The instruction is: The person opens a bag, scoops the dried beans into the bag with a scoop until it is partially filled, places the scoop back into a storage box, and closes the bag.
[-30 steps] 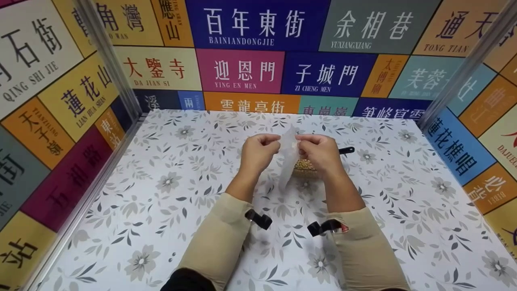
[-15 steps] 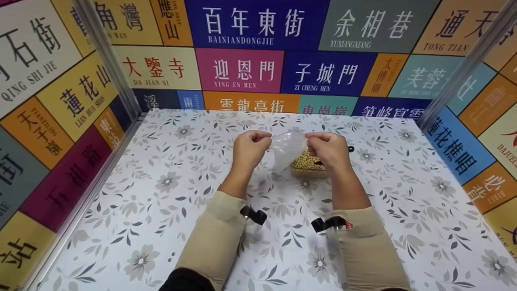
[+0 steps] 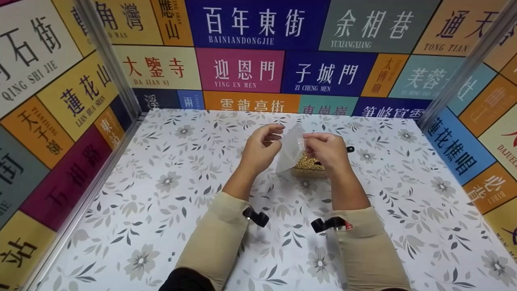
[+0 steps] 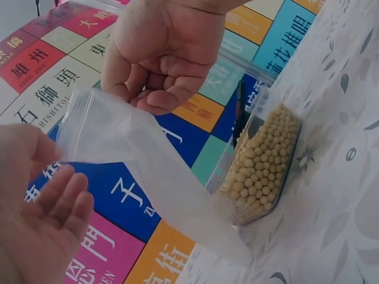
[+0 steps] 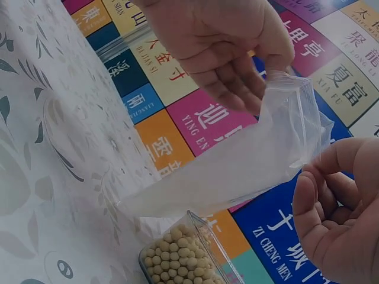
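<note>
Far left of the left hand: side wall [image 3: 52, 81], faced with coloured panels in Chinese characters and Latin lettering.

Beneath both hands and outward to either side: tabletop [image 3: 141, 202], white, printed with grey flowers and leaves.

On the near side of the left hand: left sleeve [image 3: 214, 242], beige, with black fitting [image 3: 256, 217] at the cuff.

Next, left hand [image 3: 261, 147]: raised above the tabletop, with fingers loosely bent and forefinger parted from thumb; close against the bag's mouth, contact hard to tell.

Between the hands: translucent plastic bag [image 3: 288, 151], limp, slanting down toward the left hand's side, with ridged lines along the mouth.

Below and beyond the right hand, partly hidden by it: clear box [image 3: 309, 174], on the tabletop, filled with round yellowish beans [image 4: 257, 165].

Right hand [image 3: 326, 149]: raised, grasping the bag's edge in a pinch of thumb and forefinger.

On the near side of the right hand: right sleeve [image 3: 369, 246], also beige, with a similar black fitting at the cuff.

Just right of the right hand, on its far side: black handle [image 3: 350, 149], mostly hidden, with a hole near the end.

Far right of the right hand: another panelled wall [image 3: 452, 141].
</note>
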A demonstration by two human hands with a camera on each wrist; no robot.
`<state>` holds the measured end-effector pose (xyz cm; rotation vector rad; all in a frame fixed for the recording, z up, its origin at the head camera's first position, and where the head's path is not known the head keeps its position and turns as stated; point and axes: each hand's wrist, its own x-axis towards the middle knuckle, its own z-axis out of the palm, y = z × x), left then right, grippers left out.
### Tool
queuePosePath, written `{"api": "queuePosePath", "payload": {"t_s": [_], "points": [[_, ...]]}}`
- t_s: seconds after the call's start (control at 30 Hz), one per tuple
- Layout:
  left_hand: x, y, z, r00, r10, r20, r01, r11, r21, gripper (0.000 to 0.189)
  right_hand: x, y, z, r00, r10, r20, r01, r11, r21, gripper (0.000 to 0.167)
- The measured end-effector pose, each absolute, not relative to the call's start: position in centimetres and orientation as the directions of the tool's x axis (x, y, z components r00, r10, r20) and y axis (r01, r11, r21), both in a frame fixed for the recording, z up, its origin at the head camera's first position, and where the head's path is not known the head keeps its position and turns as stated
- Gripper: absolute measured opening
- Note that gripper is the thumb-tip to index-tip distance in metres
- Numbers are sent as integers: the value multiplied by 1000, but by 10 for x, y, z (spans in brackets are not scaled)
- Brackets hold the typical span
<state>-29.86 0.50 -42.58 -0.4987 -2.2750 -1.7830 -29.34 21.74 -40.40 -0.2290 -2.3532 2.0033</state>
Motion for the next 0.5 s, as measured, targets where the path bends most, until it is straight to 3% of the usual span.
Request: {"api": "queuePosePath", "payload": {"t_s": [0.2,0.5], "points": [[-297,8,-429,-832,273,483,545,241,803,37,-294,219,-406,-989,133,-59,81,164,-983,27],[-297,6,-435,-758,322,567,650,311,693,37,-294,220,-405,-987,137,-80,103,175,-979,27]]}}
